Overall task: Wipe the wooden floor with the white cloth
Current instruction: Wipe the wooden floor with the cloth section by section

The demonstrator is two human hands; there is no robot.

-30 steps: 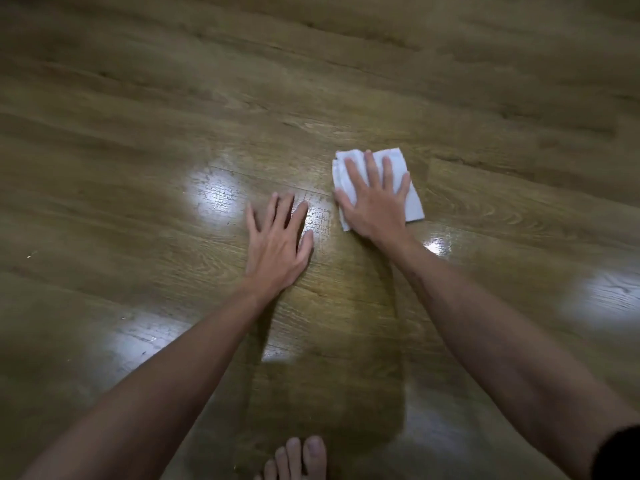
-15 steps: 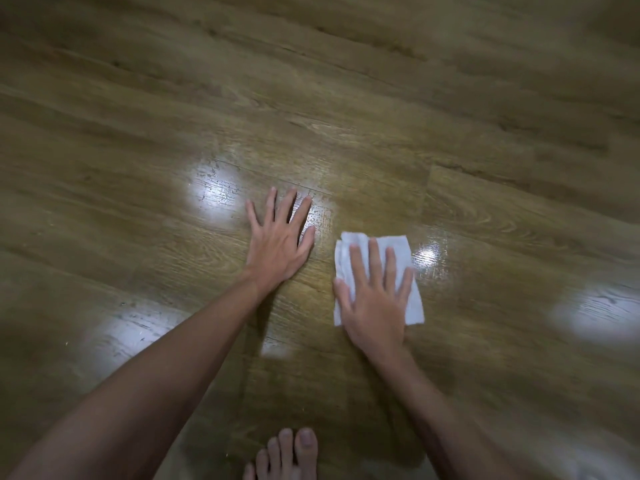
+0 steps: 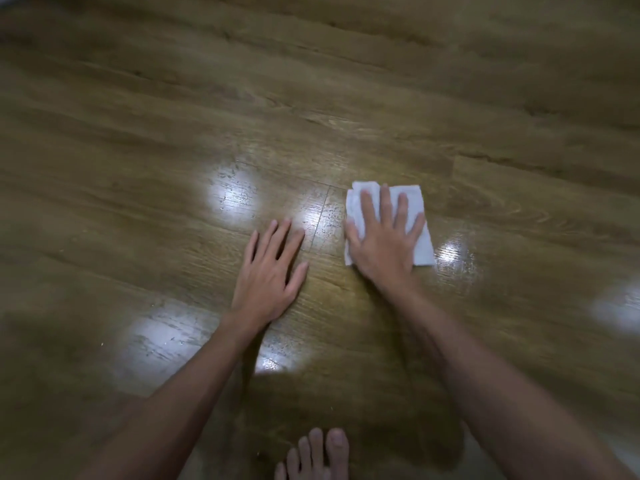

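A folded white cloth (image 3: 420,233) lies flat on the glossy wooden floor (image 3: 346,109), right of centre. My right hand (image 3: 382,244) presses down on it with straight, spread fingers and covers most of its middle. My left hand (image 3: 272,275) rests flat on the bare planks just to the left of the cloth, fingers straight and slightly spread, a short gap away from it.
A bare foot (image 3: 317,455) shows at the bottom edge, between my forearms. Bright light reflections sit on the planks at left, centre and far right. Wet-looking streaks shine beside the cloth's right edge.
My right hand has pushed the cloth away from me again, back up beside my left hand's fingertips after pulling it near. My left hand stays planted.
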